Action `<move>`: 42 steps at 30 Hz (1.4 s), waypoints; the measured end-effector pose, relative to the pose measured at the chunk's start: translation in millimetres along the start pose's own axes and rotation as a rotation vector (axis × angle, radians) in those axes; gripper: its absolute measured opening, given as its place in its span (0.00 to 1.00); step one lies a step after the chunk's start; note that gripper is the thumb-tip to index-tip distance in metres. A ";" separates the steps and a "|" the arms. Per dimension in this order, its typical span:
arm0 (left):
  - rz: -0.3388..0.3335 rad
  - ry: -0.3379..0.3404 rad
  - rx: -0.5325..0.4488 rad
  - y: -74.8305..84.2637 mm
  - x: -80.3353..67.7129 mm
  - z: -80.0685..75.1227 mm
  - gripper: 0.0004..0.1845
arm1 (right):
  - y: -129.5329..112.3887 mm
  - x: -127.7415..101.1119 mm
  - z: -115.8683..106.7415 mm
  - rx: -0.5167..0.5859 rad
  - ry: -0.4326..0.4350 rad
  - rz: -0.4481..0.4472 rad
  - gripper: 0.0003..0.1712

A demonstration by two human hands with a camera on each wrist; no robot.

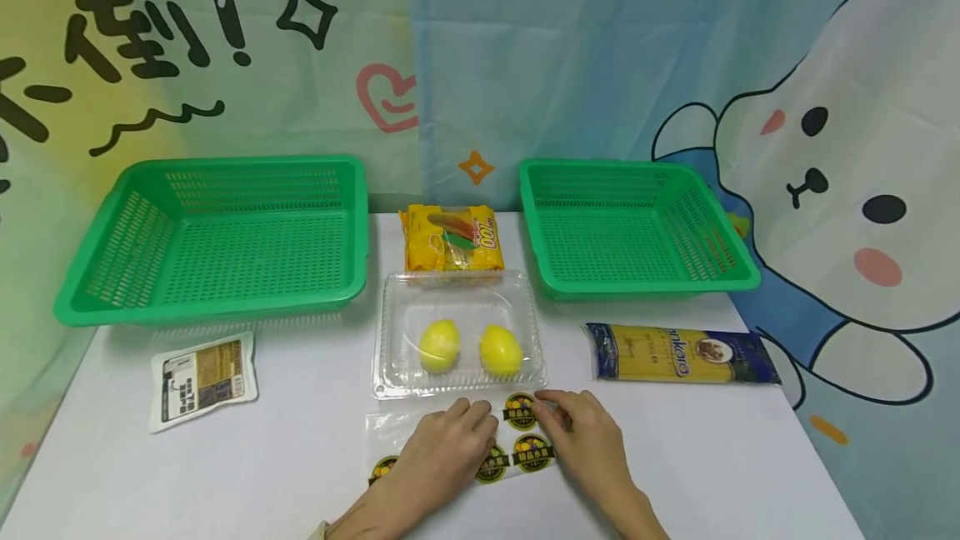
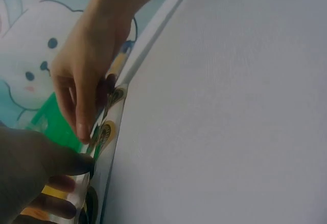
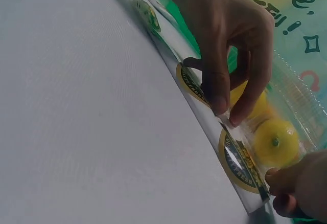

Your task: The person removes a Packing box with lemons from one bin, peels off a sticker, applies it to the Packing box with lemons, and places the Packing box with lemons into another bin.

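Note:
A clear sheet of round black-and-gold stickers point(image 1: 532, 452) lies at the front of the white table. My left hand point(image 1: 448, 450) pinches the sheet near its middle, thumb and fingertips at its edge in the right wrist view. At the right end, my right hand point(image 1: 588, 440) pinches the sheet beside the upper round sticker point(image 1: 520, 411). Just behind both hands sits a clear plastic clamshell box point(image 1: 461, 294), with two yellow lemons point(image 1: 439, 346) showing through it. Part of the sheet is hidden under my left hand and forearm.
Two green baskets, a larger one point(image 1: 262, 257) left and a smaller one point(image 1: 615, 248) right, stand at the back. Between them lies a yellow snack bag point(image 1: 452, 238). A white pouch point(image 1: 204, 382) is at left, a pasta packet point(image 1: 682, 354) at right.

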State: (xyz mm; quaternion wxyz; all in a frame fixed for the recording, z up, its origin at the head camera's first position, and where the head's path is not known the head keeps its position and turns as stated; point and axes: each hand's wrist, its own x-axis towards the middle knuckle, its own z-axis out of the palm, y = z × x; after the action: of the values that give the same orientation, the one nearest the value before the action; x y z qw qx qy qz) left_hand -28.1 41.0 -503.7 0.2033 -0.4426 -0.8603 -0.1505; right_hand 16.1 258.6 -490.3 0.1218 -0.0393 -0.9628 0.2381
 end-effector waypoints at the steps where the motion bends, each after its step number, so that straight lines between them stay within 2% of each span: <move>1: 0.002 -0.002 0.000 -0.5 0.2 0.3 0.09 | -0.8 0.1 0.1 0.001 -0.010 0.005 0.08; 7: -0.017 -0.037 -0.002 -2.3 0.3 1.0 0.10 | -0.5 2.2 2.1 0.004 -0.020 -0.002 0.11; 13: -0.076 -0.061 -0.084 -0.5 1.5 3.3 0.16 | 0.6 3.8 4.6 0.050 -0.036 -0.008 0.09; 18: -0.060 -0.031 -0.150 1.4 1.8 5.2 0.13 | -0.4 2.6 4.7 0.102 -0.053 -0.013 0.10; 24: -0.033 -0.005 -0.196 2.3 -0.3 5.1 0.16 | -1.8 0.9 1.5 0.186 0.006 -0.065 0.08; 30: -0.049 0.020 -0.263 3.9 -0.5 3.7 0.17 | -3.2 -1.5 -4.1 0.203 0.043 -0.116 0.09; 34: -0.059 0.036 -0.294 5.2 -0.4 2.2 0.18 | -5.9 -3.9 -10.5 0.187 0.032 -0.123 0.10; 42: -0.062 0.082 -0.327 6.4 1.5 0.1 0.12 | -15.8 -7.5 -26.0 0.213 -0.019 -0.108 0.06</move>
State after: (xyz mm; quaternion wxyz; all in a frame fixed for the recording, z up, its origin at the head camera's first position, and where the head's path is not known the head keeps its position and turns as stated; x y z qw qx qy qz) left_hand -23.6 45.7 -502.5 0.1586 -0.4364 -0.8286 -0.3127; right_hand 29.6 255.3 -462.3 0.1287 0.0280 -0.9339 0.3324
